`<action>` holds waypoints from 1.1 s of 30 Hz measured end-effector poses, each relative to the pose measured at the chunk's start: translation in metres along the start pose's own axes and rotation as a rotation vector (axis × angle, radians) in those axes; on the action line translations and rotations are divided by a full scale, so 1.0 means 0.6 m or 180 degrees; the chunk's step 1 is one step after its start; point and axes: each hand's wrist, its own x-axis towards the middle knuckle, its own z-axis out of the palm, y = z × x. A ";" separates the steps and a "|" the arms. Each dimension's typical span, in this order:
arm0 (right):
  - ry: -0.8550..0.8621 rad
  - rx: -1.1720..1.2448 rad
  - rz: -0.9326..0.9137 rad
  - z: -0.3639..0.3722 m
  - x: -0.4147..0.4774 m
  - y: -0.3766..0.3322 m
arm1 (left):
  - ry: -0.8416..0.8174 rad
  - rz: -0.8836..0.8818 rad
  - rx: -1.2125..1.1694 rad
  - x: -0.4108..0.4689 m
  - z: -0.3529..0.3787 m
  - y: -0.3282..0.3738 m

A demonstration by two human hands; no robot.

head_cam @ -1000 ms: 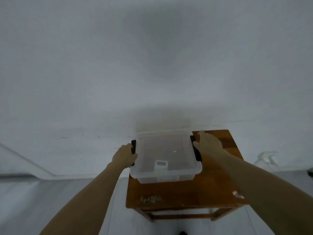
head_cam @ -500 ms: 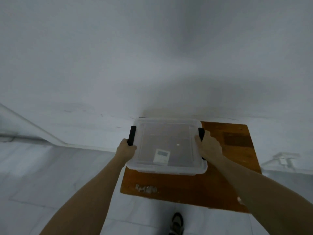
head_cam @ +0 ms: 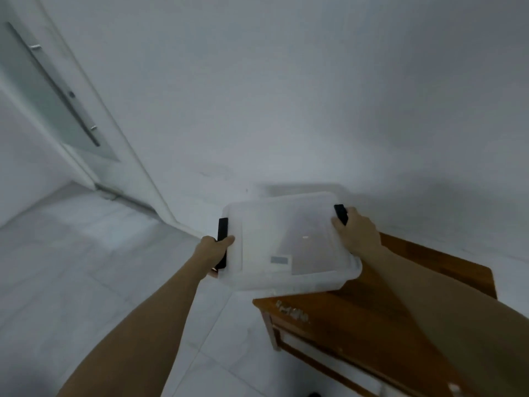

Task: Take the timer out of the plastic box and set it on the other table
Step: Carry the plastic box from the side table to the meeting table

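Note:
A clear plastic box [head_cam: 286, 224] with a lid and black side latches is held in the air, partly past the left edge of a small wooden table [head_cam: 372, 310]. My left hand [head_cam: 216, 250] grips its left side at the black latch. My right hand [head_cam: 356, 233] grips the right side by the other latch. Through the lid a small white timer [head_cam: 279, 260] with a grey display shows near the box's front. The lid is on the box.
A white wall rises behind the table. A white door with a frosted glass panel [head_cam: 57, 96] stands at the far left. Pale floor tiles [head_cam: 86, 267] spread to the left and in front of the table.
The box has come up off the wooden table and swung left, both hands still gripping it. The view has turned left, bringing the door into sight.

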 end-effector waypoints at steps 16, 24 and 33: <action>-0.0864 -0.0031 -0.1744 0.223 -0.282 -0.483 | 0.1478 -0.0810 -0.0532 -0.314 -0.393 -0.423; -0.1440 -0.0152 -0.2786 0.385 -0.440 -0.734 | 0.2201 -0.1508 -0.1066 -0.456 -0.506 -0.624; -0.2192 -0.0306 -0.3917 0.561 -0.637 -0.980 | 0.3092 -0.2319 -0.1677 -0.570 -0.587 -0.786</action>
